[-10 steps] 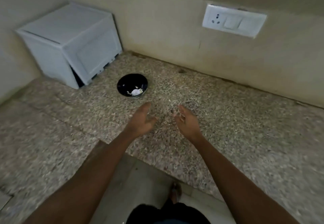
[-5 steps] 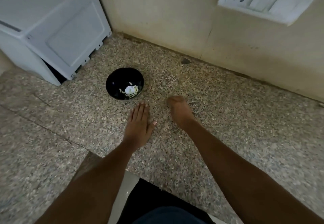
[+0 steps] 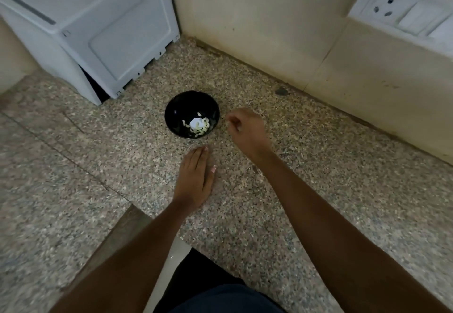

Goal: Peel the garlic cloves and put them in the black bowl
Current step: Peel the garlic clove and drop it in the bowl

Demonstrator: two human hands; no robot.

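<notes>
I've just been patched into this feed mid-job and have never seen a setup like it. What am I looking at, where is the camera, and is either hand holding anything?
There is no machine here: a person works with two bare hands, and the single camera sits on their head, looking forward and down. The speckled stone counter carries a black bowl with pale garlic pieces in it, and a white box-shaped appliance stands in the corner. A socket plate is on the wall. The left hand lies flat on the counter, fingers straight, holding nothing. The right hand is beside the bowl with its fingers curled; whether they pinch something is too small to tell.
</notes>
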